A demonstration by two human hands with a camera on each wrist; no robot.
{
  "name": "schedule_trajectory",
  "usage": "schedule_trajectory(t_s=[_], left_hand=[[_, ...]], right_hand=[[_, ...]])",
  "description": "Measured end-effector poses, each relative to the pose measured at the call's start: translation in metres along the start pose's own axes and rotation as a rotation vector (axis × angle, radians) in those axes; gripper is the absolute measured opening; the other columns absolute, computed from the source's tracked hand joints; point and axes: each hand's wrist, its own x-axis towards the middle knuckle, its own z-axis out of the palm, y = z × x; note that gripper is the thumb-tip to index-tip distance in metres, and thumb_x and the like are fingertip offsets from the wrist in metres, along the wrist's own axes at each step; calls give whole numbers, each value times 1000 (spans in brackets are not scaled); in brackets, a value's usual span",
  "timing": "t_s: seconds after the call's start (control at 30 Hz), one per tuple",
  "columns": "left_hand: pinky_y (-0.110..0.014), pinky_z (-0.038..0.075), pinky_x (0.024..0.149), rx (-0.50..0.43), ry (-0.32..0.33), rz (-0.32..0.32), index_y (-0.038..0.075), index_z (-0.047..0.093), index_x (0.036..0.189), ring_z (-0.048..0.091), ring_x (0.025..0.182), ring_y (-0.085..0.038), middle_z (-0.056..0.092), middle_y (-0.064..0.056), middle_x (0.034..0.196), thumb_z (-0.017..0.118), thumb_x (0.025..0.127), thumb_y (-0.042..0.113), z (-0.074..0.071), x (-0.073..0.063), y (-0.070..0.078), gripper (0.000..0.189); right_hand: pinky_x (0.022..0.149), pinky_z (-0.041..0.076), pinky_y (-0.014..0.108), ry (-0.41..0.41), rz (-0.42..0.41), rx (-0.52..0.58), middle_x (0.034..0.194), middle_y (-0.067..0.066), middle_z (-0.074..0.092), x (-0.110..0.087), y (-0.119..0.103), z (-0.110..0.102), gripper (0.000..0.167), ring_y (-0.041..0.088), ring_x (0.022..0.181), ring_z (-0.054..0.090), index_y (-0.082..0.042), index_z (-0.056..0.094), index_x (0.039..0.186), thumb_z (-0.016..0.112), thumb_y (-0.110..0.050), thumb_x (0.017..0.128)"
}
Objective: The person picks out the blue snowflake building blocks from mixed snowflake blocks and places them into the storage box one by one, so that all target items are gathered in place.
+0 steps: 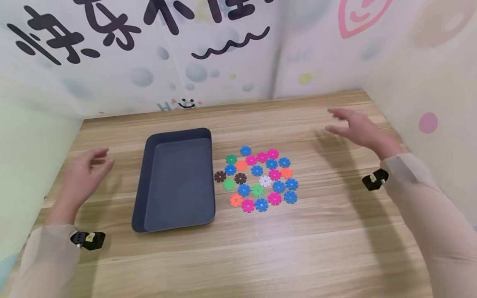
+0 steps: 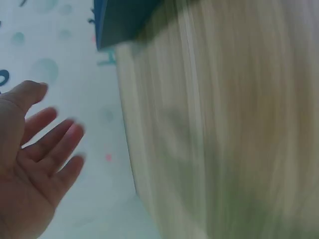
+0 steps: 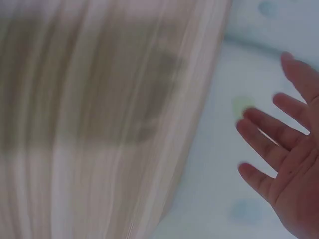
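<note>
My left hand [image 1: 86, 176] hovers over the table left of a dark blue-grey tray [image 1: 180, 184], its fingers loosely bent around nothing. In the left wrist view that palm [image 2: 30, 184] is bare, with a corner of the tray above. Well to the right, my right hand [image 1: 355, 126] is held above the wood with relaxed, spread fingers and nothing in it; the right wrist view shows its fingers [image 3: 271, 132] apart. Between the tray and the right hand lie several notched plastic discs, among them a white disc [image 1: 265, 181], a green disc [image 1: 231, 159] and a blue disc [image 1: 245, 150].
The wood-grain table [image 1: 261, 252] backs onto a printed wall [image 1: 231, 74] with dark lettering and bubbles. Side walls stand close at left and right. The tray's raised rim [image 1: 213, 178] runs right beside a dark brown disc [image 1: 220, 176].
</note>
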Motion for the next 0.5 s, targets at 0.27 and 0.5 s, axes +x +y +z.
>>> schedule_trajectory(t_s=[0.27, 0.5], left_hand=[[-21, 53, 63, -354, -94, -59, -8, 50, 120, 60, 80, -1, 60, 1, 96, 57, 92, 25, 28, -17, -8, 44], [-27, 54, 64, -587, -127, -70, -4, 53, 117, 61, 82, -7, 60, 2, 96, 62, 89, 13, 41, -30, -10, 34]], right_hand=[[75, 49, 43, -73, -111, -18, 93, 7, 65, -22, -28, 34, 33, 24, 87, 61, -1, 61, 115, 65, -17, 86], [72, 50, 37, -130, -165, 44, 88, 3, 65, -35, -40, 57, 29, 19, 83, 61, -1, 63, 111, 68, -8, 82]])
